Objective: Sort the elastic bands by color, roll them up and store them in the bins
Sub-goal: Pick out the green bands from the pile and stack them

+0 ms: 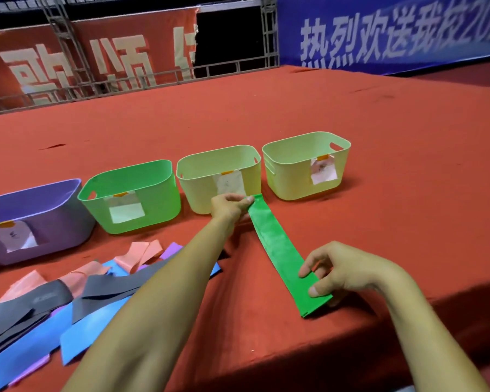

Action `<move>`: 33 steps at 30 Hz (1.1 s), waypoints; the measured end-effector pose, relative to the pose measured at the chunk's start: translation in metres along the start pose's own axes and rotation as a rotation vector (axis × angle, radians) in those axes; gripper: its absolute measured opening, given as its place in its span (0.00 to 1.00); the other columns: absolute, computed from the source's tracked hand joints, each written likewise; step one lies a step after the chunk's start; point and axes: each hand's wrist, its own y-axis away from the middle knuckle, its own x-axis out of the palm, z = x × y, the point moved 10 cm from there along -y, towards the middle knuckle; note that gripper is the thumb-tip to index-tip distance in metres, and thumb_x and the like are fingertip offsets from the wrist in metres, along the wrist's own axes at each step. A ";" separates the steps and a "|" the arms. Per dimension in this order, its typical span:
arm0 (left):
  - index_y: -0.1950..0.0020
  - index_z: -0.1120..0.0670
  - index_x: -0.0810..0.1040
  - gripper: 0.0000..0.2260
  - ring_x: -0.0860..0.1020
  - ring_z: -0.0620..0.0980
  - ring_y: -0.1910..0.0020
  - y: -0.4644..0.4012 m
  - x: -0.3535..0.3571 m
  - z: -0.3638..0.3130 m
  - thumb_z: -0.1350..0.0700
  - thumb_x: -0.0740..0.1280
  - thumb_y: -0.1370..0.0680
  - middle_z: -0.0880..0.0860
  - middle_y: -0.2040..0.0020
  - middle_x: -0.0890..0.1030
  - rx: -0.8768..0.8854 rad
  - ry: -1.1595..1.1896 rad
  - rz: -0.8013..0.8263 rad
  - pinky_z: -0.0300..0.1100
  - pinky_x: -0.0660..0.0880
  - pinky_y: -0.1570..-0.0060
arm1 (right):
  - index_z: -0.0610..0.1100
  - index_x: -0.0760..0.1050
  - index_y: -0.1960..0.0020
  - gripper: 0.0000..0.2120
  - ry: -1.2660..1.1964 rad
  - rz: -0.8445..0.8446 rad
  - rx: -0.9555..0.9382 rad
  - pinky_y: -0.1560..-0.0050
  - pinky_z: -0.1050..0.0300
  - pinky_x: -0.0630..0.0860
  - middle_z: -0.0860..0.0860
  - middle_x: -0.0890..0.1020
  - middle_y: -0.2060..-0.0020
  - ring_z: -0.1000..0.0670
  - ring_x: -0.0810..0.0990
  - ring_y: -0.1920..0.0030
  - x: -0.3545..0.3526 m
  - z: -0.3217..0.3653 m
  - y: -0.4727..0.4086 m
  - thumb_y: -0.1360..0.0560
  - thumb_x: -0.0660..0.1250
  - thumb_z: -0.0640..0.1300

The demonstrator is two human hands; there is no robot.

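A green elastic band (277, 247) lies stretched flat on the red table, running from the bins toward the front edge. My left hand (229, 206) pinches its far end, just in front of the middle yellow bin (193, 190). My right hand (343, 270) pinches the near end by the table's edge. Four bins stand in a row: purple (54, 219), green (159, 205), yellow, and a second yellow (292, 179). At the left lies a loose pile of bands: grey (108, 287), blue (91, 332), pink (142, 254) and purple (173, 248).
The red cloth table (379, 165) stretches far behind the bins. Its front edge drops off at the lower right. Each bin carries a paper label on its front. Red and blue banners and a metal truss stand behind the table.
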 end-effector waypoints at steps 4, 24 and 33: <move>0.47 0.67 0.81 0.10 0.85 0.48 0.69 -0.014 0.025 0.009 0.66 0.79 0.24 0.61 0.54 0.85 0.070 -0.114 0.052 0.39 0.82 0.70 | 0.41 0.83 0.46 0.15 -0.055 0.007 0.063 0.64 0.50 0.85 0.45 0.69 0.62 0.49 0.75 0.64 -0.006 -0.014 -0.002 0.30 0.80 0.30; 0.40 0.52 0.85 0.15 0.84 0.53 0.48 0.002 0.053 -0.008 0.45 0.77 0.22 0.51 0.50 0.87 0.564 -0.913 -0.032 0.51 0.82 0.48 | 0.48 0.85 0.54 0.12 0.258 -0.154 0.068 0.59 0.58 0.73 0.57 0.77 0.66 0.56 0.77 0.65 -0.030 -0.012 -0.012 0.33 0.85 0.48; 0.48 0.49 0.86 0.07 0.84 0.44 0.61 0.085 0.016 -0.053 0.48 0.77 0.21 0.43 0.63 0.84 0.714 -0.547 0.153 0.40 0.77 0.61 | 0.52 0.83 0.57 0.07 0.144 -0.445 -0.307 0.62 0.61 0.74 0.57 0.85 0.62 0.61 0.78 0.66 -0.027 0.055 -0.013 0.25 0.78 0.54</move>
